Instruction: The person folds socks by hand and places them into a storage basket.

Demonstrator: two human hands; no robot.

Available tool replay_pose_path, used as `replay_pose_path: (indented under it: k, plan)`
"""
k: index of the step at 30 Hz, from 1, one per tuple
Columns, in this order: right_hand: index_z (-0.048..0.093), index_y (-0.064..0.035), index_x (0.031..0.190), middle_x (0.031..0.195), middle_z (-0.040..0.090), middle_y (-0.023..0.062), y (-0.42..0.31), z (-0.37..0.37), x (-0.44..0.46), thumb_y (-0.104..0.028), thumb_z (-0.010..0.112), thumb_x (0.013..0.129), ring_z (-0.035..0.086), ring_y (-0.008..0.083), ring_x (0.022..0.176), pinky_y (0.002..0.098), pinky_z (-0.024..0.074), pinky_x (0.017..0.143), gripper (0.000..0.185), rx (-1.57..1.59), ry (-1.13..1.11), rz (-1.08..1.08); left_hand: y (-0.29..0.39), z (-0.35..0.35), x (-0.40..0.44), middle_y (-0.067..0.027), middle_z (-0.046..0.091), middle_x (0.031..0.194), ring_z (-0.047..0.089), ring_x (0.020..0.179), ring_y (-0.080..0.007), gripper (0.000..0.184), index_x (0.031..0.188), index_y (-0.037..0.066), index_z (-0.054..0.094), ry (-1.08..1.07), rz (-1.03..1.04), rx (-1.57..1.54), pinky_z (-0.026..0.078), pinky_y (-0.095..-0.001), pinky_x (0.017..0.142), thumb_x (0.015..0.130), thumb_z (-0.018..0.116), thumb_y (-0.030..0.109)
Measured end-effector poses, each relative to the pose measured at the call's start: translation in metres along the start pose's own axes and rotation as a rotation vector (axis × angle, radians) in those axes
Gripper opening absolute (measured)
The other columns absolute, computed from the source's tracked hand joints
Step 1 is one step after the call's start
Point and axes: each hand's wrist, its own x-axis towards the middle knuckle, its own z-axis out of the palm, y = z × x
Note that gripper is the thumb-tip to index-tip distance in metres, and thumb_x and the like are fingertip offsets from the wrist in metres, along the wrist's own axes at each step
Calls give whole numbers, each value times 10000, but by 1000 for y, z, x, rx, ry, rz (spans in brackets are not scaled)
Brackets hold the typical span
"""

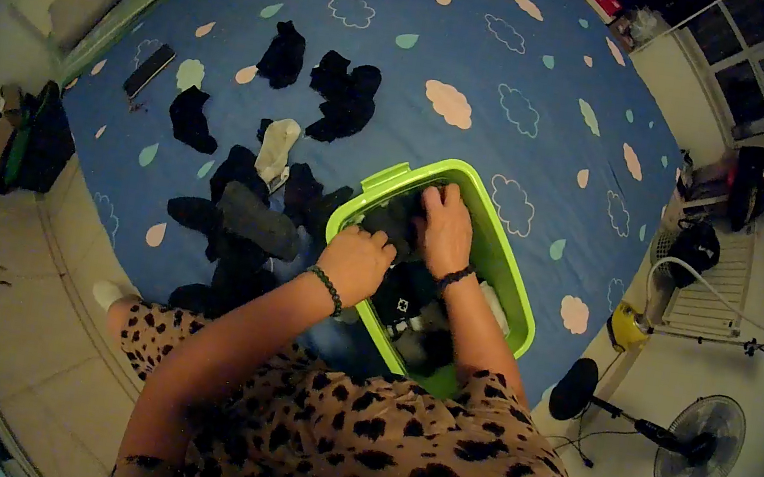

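Seemingly two hands [354, 266] [445, 233] hold one dark sock [392, 227] at one green bin [504, 253].

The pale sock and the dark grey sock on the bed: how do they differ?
The pale sock is whitish; the dark grey sock is near charcoal. In the picture, the pale sock runs mostly up and down, while the dark grey sock lies closer to crosswise. Both lie outside the green bin.
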Motion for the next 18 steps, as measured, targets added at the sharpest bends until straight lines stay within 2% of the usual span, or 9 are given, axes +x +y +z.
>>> replay_pose_path:
  k: [1, 5, 7, 8, 10, 14, 16, 18]
  plan:
    - [614, -63, 908, 902, 576, 158, 2, 1, 0, -89, 574, 775, 577, 351, 819, 444, 463, 694, 141, 14, 2, -69, 0, -2, -1, -87, 625, 874, 620, 826, -243, 118, 860, 93, 651, -75, 13, 42, 448, -368, 773, 815, 567, 164]
    - [640, -58, 896, 924, 573, 166, 3, -4, 1, -135, 625, 771, 574, 353, 815, 447, 463, 701, 147, -62, -114, -119, 0, -5, -8, -66, 603, 826, 607, 850, -246, 141, 858, 102, 629, -12, 30, 80, 437, -419, 798, 810, 596, 231]
    - [671, -57, 886, 930, 578, 164, -8, -18, -2, -250, 685, 759, 566, 344, 856, 455, 434, 741, 231, 79, -167, -45, 1, -5, -16, -58, 596, 855, 589, 882, -232, 175, 901, 101, 638, 36, 28, 87, 413, -425, 889, 819, 607, 252]
    - [671, -57, 886, 930, 578, 164, -13, -23, -3, -250, 685, 759, 566, 344, 856, 455, 434, 741, 231, 81, -168, -49, 0, -5, -20, -58, 596, 855, 589, 882, -232, 175, 901, 101, 638, 37, 23, 89, 413, -425, 889, 819, 607, 252]
    - [693, -60, 892, 963, 579, 157, -22, -29, -9, -374, 713, 739, 543, 329, 943, 460, 387, 801, 350, -13, -261, -101, 0, -10, -30, -59, 594, 925, 587, 917, -230, 210, 958, 99, 635, 104, 45, 28, 380, -430, 988, 823, 624, 259]
    - [707, -56, 926, 1037, 558, 152, -37, -29, -14, -435, 725, 713, 503, 314, 1041, 462, 345, 848, 436, -100, -367, -115, -1, -13, -42, -65, 587, 1021, 578, 973, -231, 244, 1015, 96, 619, 170, 70, -41, 329, -439, 1064, 826, 632, 249]
    - [681, -42, 948, 1028, 556, 162, -37, -29, -15, -384, 715, 736, 511, 329, 1015, 465, 368, 836, 403, -80, -333, -108, -2, -14, -43, -68, 583, 1070, 566, 1020, -233, 260, 1046, 95, 606, 85, 58, -87, 300, -449, 1089, 829, 628, 237]
    - [656, -28, 969, 1019, 553, 171, -33, -26, -14, -332, 706, 759, 520, 345, 990, 468, 391, 824, 373, -63, -297, -102, -1, -15, -41, -75, 579, 1078, 567, 1005, -239, 264, 1046, 91, 608, 152, 64, -89, 332, -440, 1059, 824, 630, 231]
